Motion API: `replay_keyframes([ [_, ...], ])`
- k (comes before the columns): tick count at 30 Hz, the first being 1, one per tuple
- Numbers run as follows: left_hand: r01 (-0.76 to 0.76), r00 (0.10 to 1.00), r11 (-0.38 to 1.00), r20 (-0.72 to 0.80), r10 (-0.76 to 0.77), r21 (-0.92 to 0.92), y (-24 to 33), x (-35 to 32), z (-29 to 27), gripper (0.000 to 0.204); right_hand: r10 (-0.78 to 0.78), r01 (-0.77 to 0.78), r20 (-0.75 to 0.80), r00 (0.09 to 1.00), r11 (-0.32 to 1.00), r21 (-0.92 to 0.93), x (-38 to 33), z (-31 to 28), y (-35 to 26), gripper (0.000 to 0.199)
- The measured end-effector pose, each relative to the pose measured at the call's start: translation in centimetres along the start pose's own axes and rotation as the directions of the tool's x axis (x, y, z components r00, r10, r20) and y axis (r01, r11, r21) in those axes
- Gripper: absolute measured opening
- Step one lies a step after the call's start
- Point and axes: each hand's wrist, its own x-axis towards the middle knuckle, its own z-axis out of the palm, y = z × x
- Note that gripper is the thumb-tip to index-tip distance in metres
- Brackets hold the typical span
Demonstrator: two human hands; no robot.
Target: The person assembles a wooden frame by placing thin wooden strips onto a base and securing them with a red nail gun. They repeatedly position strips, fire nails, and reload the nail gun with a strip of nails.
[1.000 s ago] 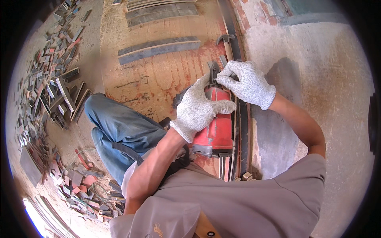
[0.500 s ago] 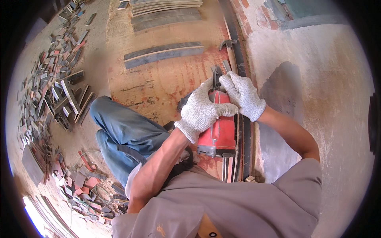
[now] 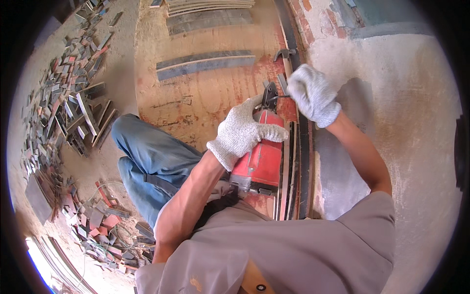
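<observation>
My left hand, in a white knitted glove, wraps around a red nail gun, its fingers over the top of the body. The tool's dark metal nose points away from me. My right hand, also gloved, is curled and raised to the right of the nose. A thin dark piece shows between that hand and the nose; what the fingers hold is hidden. A narrow grey strip lies just beyond the nose. Past it, a claw hammer rests along the dark board edge.
Two dark-faced wood strips lie across the stained plywood, with a stack of longer strips farther off. Heaps of wood offcuts cover the floor at left. A plastered wall rises close on my right.
My right hand has moved up and right, away from the nail gun's nose. The nail gun and my left hand have shifted slightly left and tilted.
</observation>
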Motion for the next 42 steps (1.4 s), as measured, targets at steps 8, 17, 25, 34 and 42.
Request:
replay_keyframes([
  [8, -0.030, 1.000, 1.000, -0.003, 0.030, -0.008, -1.1, 1.3, 3.3, 0.088, 0.736, -0.857, 0.511, 0.444, 0.516, 0.001, 0.7, -2.6, -3.3, 0.054],
  [17, -0.093, 0.995, 0.993, -0.019, 0.094, 0.072, -1.6, 1.5, 4.7, 0.107, 0.187, -0.367, 0.566, 0.803, 0.903, 0.222, -0.9, -4.5, -2.4, 0.004],
  [25, -0.021, 0.999, 0.998, -0.029, 0.022, 0.055, -2.2, 1.0, 4.9, 0.106, 0.596, -0.774, 0.662, 0.454, 0.633, -0.039, -0.2, -4.4, -3.4, 0.033],
  [34, -0.006, 1.000, 1.000, 0.001, 0.006, 0.030, -1.5, 1.0, 4.7, 0.102, -0.074, 0.121, 0.300, 0.951, 0.983, -0.140, -4.1, -3.4, -0.6, 0.025],
  [42, -0.011, 1.000, 0.999, -0.006, 0.010, -0.044, -0.8, 1.1, 4.1, 0.094, 0.463, -0.495, 0.264, 0.846, 0.866, 0.068, -5.2, -2.7, -2.9, 0.012],
])
